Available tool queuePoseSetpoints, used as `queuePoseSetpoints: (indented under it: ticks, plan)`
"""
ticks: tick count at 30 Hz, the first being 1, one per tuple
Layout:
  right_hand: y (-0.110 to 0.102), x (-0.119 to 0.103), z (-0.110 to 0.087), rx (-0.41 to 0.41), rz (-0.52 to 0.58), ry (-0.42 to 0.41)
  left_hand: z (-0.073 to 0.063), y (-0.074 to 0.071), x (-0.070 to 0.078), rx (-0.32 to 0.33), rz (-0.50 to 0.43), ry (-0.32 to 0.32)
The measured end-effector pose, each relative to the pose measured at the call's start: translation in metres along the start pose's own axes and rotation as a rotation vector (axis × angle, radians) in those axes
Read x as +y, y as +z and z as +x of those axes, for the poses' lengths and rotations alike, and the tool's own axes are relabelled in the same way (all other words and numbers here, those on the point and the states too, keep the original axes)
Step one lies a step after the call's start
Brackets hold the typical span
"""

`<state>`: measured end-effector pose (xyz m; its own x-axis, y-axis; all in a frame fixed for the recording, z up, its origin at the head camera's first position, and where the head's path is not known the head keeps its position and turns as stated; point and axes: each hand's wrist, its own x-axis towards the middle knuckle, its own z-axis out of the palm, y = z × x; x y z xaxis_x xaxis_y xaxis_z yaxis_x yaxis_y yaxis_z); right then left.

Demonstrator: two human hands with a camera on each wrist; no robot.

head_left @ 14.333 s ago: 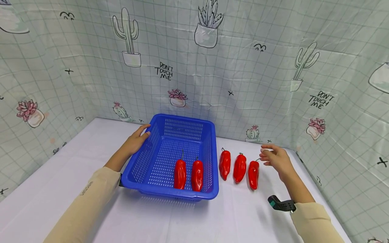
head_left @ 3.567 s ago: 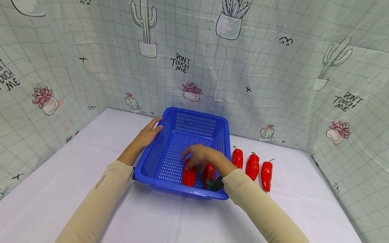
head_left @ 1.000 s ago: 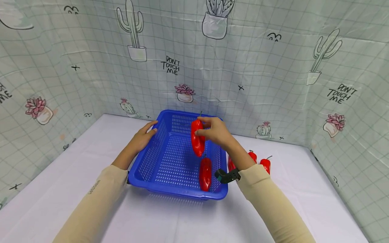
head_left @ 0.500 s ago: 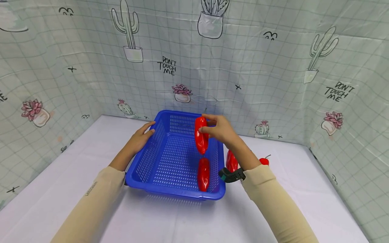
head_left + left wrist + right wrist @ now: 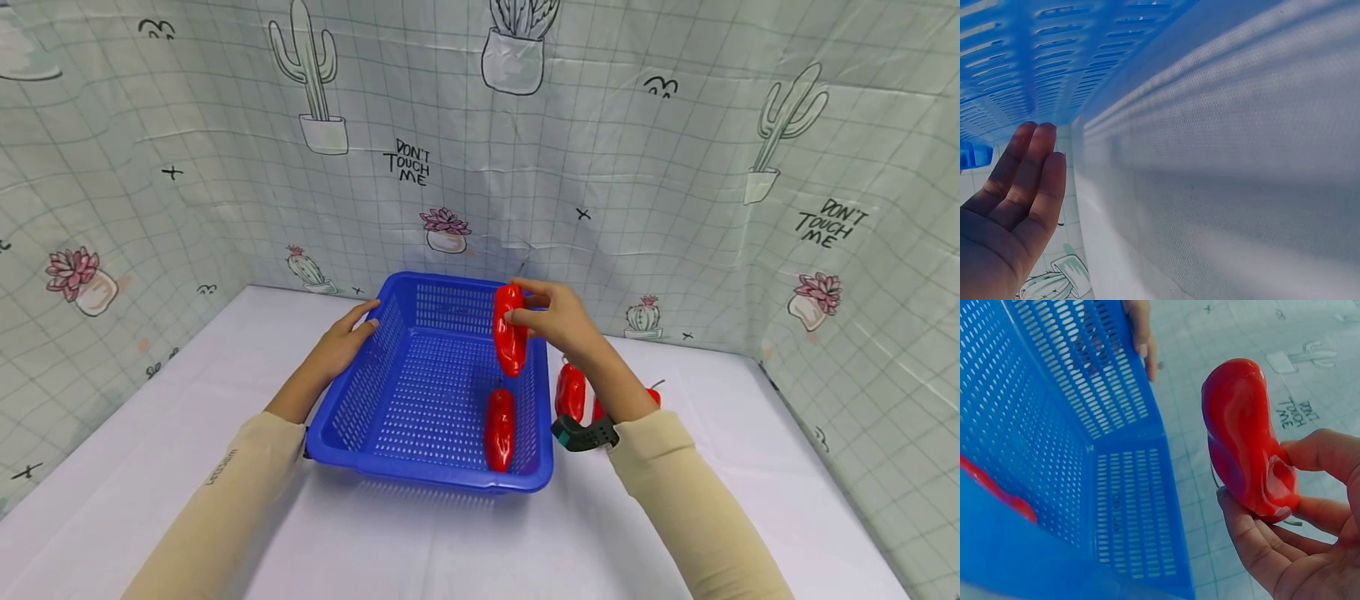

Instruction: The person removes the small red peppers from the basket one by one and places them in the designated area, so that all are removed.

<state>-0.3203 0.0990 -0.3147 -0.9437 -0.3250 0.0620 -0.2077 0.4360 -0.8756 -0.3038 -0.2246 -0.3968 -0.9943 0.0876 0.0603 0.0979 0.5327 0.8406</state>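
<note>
My right hand point(image 5: 561, 318) pinches a red pepper point(image 5: 510, 333) near its stem end, holding it upright above the right side of the blue plastic basket point(image 5: 430, 477). In the right wrist view the thumb and fingers press the pepper point(image 5: 1235, 431) from opposite sides. One more red pepper point(image 5: 500, 433) lies in the basket, near its right wall. My left hand point(image 5: 337, 348) rests at the basket's left rim, its thumb and index tips touching it. Three nearly straight fingers of the left hand point(image 5: 1019, 200) show beside the slotted wall in the left wrist view.
Right of the basket, a red pepper point(image 5: 571, 393) lies on the white cloth point(image 5: 360, 550). Two others, one of them a pepper point(image 5: 655, 396) by the forearm, are partly hidden by my right arm. A cactus-print curtain point(image 5: 480, 183) stands behind and at both sides.
Since 3.6 seconds ago, my right hand has lifted one of the two peppers out of the basket. Over the last second it has carried that pepper rightward. The left hand has stayed at the rim.
</note>
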Motion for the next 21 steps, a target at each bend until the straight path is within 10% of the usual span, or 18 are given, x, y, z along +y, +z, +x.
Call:
queuePoseSetpoints:
  ticks: [21]
  plan:
    - [-0.017, 0.014, -0.009, 0.035, 0.004, -0.008, -0.002, -0.001, -0.001, 0.007, -0.014, 0.046]
